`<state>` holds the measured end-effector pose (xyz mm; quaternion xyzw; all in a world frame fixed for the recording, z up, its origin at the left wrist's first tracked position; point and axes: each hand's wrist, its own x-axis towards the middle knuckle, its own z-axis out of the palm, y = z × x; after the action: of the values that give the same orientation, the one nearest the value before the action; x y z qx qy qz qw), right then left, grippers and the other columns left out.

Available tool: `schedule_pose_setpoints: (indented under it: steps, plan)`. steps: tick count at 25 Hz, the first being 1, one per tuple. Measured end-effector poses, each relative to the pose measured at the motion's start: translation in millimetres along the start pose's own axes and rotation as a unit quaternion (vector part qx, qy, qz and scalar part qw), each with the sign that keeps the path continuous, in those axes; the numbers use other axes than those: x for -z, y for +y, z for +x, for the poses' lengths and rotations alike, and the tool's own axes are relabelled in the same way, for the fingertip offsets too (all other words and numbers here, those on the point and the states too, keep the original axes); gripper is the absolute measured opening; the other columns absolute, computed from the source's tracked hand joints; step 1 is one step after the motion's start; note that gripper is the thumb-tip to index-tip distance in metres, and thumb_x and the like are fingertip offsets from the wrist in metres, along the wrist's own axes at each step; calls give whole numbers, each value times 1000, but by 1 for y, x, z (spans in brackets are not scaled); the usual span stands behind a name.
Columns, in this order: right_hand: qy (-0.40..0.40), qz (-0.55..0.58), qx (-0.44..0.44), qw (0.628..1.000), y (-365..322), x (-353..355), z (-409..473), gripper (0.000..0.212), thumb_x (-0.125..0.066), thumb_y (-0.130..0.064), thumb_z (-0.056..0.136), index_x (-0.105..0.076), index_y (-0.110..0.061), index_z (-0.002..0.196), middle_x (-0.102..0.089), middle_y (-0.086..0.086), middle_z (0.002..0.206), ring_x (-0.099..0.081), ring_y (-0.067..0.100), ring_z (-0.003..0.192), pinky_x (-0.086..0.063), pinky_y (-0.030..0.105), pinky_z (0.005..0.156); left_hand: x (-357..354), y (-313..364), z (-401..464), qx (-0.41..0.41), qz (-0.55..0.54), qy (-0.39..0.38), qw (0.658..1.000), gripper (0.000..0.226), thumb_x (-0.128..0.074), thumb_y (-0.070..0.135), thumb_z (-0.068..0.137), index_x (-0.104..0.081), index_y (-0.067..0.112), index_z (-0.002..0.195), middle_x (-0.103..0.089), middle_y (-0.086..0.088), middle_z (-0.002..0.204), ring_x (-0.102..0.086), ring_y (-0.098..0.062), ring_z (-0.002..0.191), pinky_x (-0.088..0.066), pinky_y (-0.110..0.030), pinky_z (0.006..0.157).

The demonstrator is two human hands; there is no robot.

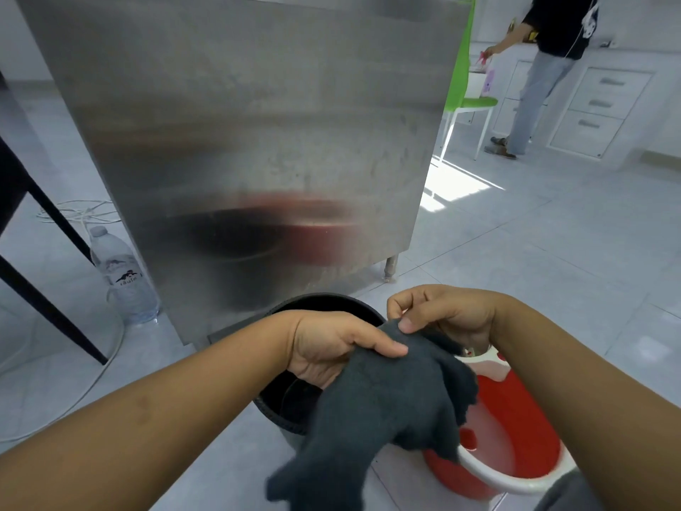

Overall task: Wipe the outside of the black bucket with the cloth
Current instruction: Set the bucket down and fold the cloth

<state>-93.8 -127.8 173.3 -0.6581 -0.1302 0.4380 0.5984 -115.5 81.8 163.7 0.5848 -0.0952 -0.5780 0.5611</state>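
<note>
Holding the cloth (pixel 383 411) above the black bucket (pixel 294 396) on the floor: left hand (pixel 331 348) fingers curled gripping it, right hand (pixel 438 319) pinching its top edge. Risk: hanging end dips into the red bucket (pixel 516 448) just beside, soaking it.

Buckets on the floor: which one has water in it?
The red bucket with the white rim, on the right. Water shows inside it. The black bucket beside it, under the left hand, looks dry inside.
</note>
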Motion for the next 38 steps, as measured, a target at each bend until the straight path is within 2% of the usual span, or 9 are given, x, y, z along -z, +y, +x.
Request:
schedule_pose_setpoints:
  steps: [3,6,10,16,19,22,27,33,38]
  plan:
    - [112,51,19,992,6,12,2,16,-67,-17,82,-55,-13,72,-58,2,67,-55,15,61,-46,27,61,-6,6,-6,-94,-37,-2,995,35,-71,28,78,-75,8,106,-73,-7,109,-66,-21,104,-43,-38,106]
    - [245,78,-19,966,8,20,15,22,-55,-30,94,-60,-13,81,-65,3,80,-59,15,68,-48,29,69,-6,10,-12,-211,-116,63,969,34,-59,32,82,-81,6,90,-77,-8,92,-70,-23,90,-52,-37,91]
    - [179,-130,-144,964,15,6,10,42,-33,-37,104,-63,-8,110,-67,16,113,-64,31,102,-42,50,106,7,16,-20,-317,-205,110,920,48,-47,36,78,-81,5,90,-78,-11,89,-75,-24,79,-61,-33,74]
    - [101,157,4,982,13,12,17,97,-9,-86,77,-62,-22,128,-66,8,131,-59,29,123,-47,47,97,16,14,-19,-344,-235,125,901,53,-44,35,76,-80,4,100,-77,-14,101,-75,-27,89,-60,-37,83]
    - [85,192,86,974,7,4,17,82,-43,-81,74,-70,-18,120,-68,9,126,-65,27,116,-49,46,97,19,12,-18,-341,-235,119,902,52,-53,35,70,-79,4,104,-75,-14,105,-73,-27,92,-58,-38,86]
    - [79,188,148,968,7,1,21,61,-89,-43,55,-76,-13,106,-73,9,114,-71,22,104,-58,39,88,20,11,-17,-330,-230,106,909,54,-49,35,76,-76,4,110,-74,-16,113,-72,-29,101,-56,-40,92]
    - [175,155,171,957,6,2,26,45,-75,-22,74,-70,-7,116,-71,13,117,-67,26,108,-53,46,96,23,15,-12,-268,-193,206,921,44,-49,19,82,-67,1,119,-74,-15,109,-73,-26,94,-57,-39,84]
    - [285,114,138,942,2,9,21,30,-64,-16,89,-65,2,112,-71,11,95,-67,22,89,-54,43,85,41,10,-3,-268,-125,378,877,10,-62,6,91,-67,9,99,-74,-13,95,-73,-21,80,-59,-37,74]
    - [378,53,118,917,3,9,24,15,-68,-17,88,-71,-6,99,-71,1,83,-63,12,77,-48,24,64,46,7,-1,-306,-23,480,821,35,-74,7,84,-64,26,112,-74,-17,105,-73,-32,96,-58,-46,91]
